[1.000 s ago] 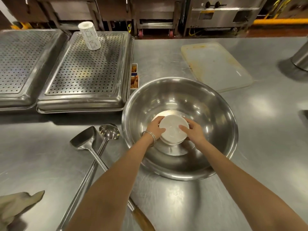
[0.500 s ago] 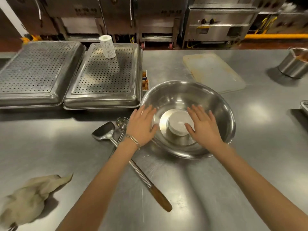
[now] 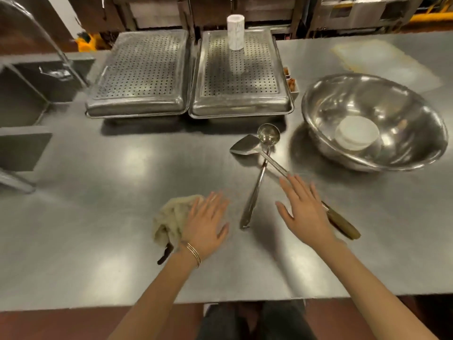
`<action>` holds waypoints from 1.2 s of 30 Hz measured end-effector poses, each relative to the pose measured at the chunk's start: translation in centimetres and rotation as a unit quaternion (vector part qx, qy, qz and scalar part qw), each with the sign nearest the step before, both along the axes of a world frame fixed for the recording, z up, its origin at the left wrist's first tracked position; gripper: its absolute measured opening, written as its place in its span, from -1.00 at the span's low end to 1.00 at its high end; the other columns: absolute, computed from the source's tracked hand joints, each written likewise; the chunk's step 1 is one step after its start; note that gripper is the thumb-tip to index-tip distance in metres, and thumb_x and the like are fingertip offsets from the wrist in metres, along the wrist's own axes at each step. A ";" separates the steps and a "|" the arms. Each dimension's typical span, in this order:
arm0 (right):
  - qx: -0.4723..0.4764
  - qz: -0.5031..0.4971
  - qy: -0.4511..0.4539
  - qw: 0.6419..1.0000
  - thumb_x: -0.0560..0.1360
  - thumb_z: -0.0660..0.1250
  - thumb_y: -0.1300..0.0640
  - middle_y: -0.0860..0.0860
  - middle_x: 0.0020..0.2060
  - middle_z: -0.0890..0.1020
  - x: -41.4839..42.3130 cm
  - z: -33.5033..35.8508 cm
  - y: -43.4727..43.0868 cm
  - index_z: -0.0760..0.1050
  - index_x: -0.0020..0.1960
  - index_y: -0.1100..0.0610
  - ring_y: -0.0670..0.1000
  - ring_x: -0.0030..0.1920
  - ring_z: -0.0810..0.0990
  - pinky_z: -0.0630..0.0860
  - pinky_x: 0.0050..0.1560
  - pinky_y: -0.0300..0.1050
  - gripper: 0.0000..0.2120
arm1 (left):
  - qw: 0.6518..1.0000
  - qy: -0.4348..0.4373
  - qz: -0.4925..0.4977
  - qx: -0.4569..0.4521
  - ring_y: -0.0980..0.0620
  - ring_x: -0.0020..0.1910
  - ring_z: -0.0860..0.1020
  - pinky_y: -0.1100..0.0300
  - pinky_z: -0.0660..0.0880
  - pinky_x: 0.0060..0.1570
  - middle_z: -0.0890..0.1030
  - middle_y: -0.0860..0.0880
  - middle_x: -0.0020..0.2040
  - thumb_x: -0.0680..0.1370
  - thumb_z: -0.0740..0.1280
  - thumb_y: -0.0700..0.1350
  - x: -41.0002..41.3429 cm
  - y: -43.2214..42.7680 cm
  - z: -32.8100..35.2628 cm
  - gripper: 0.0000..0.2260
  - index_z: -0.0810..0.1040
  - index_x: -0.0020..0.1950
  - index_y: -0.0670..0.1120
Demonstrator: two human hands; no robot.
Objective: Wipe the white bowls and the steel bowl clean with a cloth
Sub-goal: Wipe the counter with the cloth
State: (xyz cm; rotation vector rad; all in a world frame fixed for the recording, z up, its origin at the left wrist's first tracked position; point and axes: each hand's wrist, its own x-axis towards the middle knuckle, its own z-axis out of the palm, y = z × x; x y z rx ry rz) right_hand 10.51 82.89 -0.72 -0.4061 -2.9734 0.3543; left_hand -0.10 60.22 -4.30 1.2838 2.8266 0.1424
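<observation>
A large steel bowl (image 3: 402,114) stands at the right of the steel counter, with stacked white bowls (image 3: 355,134) lying upside down in its bottom. A crumpled beige cloth (image 3: 171,217) lies near the counter's front edge. My left hand (image 3: 208,224), fingers straight, is over the cloth's right side. My right hand (image 3: 306,212) hovers flat and empty above the handle of a spatula (image 3: 247,146), well to the left of the steel bowl.
A ladle (image 3: 268,134) crosses the spatula between the hands and the bowl. Two perforated steel trays (image 3: 139,72) (image 3: 241,69) sit at the back, a white paper roll (image 3: 235,33) on the right one. A sink (image 3: 22,94) lies at the left, a plastic tray (image 3: 382,62) back right.
Both hands left the white bowls in the steel bowl and drew back toward the counter's front. The left hand came to the cloth. The view swung left.
</observation>
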 end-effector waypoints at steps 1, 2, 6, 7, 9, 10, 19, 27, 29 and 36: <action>-0.004 0.011 -0.002 1.000 0.51 0.05 -0.07 0.18 0.37 0.40 -0.6 0.1 -1.6 0.34 0.38 0.17 0.20 0.39 0.33 0.19 0.37 0.23 -0.48 | 1.000 -0.006 0.011 0.000 -0.07 0.35 0.40 -0.07 0.27 0.35 0.45 -0.05 0.36 0.49 0.08 0.11 0.0 -1.8 0.1 -0.50 0.38 0.37 -0.08; -0.009 0.026 -0.002 1.000 0.51 0.05 -0.06 0.17 0.37 0.39 -1.1 0.2 -3.1 0.34 0.38 0.16 0.19 0.39 0.33 0.20 0.37 0.23 -0.48 | 1.000 -0.012 0.020 0.007 -0.09 0.35 0.40 -0.07 0.22 0.35 0.44 -0.07 0.36 0.49 0.08 0.11 0.0 -3.4 -0.1 -0.49 0.37 0.38 -0.09; -0.056 0.074 -0.024 0.995 0.51 0.03 -0.07 0.16 0.40 0.36 -2.5 -0.6 -7.7 0.32 0.41 0.15 0.18 0.41 0.30 0.11 0.38 0.21 -0.46 | 0.997 -0.036 0.063 0.019 -0.14 0.35 0.39 -0.05 0.15 0.29 0.42 -0.12 0.37 0.49 0.09 0.09 0.3 -8.1 -1.3 -0.48 0.30 0.40 -0.11; -0.065 0.087 -0.035 0.993 0.51 0.02 -0.08 0.16 0.40 0.35 -2.8 -1.1 -8.5 0.31 0.42 0.15 0.18 0.42 0.28 0.11 0.38 0.22 -0.45 | 0.996 -0.040 0.076 0.019 -0.14 0.34 0.40 -0.03 0.15 0.30 0.43 -0.12 0.36 0.49 0.09 0.08 0.6 -8.9 -1.6 -0.48 0.33 0.39 -0.12; -0.079 0.118 -0.064 0.988 0.51 -0.02 -0.11 0.14 0.43 0.30 -3.1 -2.0 -9.9 0.27 0.44 0.13 0.17 0.45 0.22 0.14 0.41 0.25 -0.43 | 0.993 -0.046 0.108 0.022 -0.12 0.31 0.44 0.02 0.12 0.35 0.47 -0.13 0.33 0.49 0.10 0.08 1.3 -10.4 -2.5 -0.49 0.39 0.36 -0.15; -0.086 0.132 -0.074 0.985 0.50 -0.05 -0.13 0.13 0.45 0.26 -3.2 -2.5 -10.4 0.24 0.45 0.11 0.16 0.47 0.18 0.12 0.43 0.24 -0.41 | 0.990 -0.055 0.124 0.024 -0.11 0.31 0.44 0.03 0.10 0.39 0.47 -0.13 0.33 0.49 0.10 0.07 1.6 -11.0 -2.8 -0.49 0.40 0.35 -0.15; -0.105 0.198 -0.091 0.970 0.58 0.14 0.02 0.06 0.50 0.13 -7.9 -4.0 -16.0 0.13 0.48 -0.07 0.13 0.51 0.03 -0.01 0.44 0.14 -0.52 | 0.970 -0.091 0.225 0.024 -0.10 0.34 0.40 -0.09 0.29 0.31 0.44 -0.12 0.36 0.50 0.06 0.07 1.4 -17.7 -5.2 -0.49 0.36 0.39 -0.13; -0.035 0.111 -0.227 0.967 0.40 0.04 -0.44 -0.01 0.51 0.03 -14.1 -8.2 -24.2 0.01 0.43 -0.36 0.38 0.45 -0.12 -0.04 0.32 0.45 -0.38 | 0.975 -0.096 0.198 -0.007 -0.13 0.35 0.39 0.01 0.24 0.36 0.42 -0.13 0.37 0.50 0.07 0.03 -4.5 -27.4 -7.7 -0.50 0.37 0.38 -0.15; 0.029 0.098 -0.210 0.972 0.28 -0.07 -0.51 0.07 0.45 0.25 -14.9 -9.1 -25.2 0.16 0.40 -0.34 0.45 0.38 0.09 0.10 0.24 0.48 -0.29 | 0.981 -0.105 0.162 -0.001 -0.11 0.36 0.37 0.08 0.14 0.36 0.42 -0.11 0.37 0.51 0.07 0.01 -5.7 -29.4 -8.4 -0.52 0.36 0.39 -0.15; 0.058 -0.066 -0.105 0.991 0.34 0.09 -0.34 0.17 0.10 0.54 -12.6 -10.4 -25.1 0.49 0.19 -0.10 0.33 -0.08 0.48 0.47 -0.09 0.18 -0.45 | 0.991 -0.122 0.055 -0.007 0.00 0.46 0.17 0.09 0.01 0.44 0.21 -0.01 0.47 0.61 -0.06 0.07 -7.7 -32.5 -11.1 -0.53 0.19 0.47 -0.09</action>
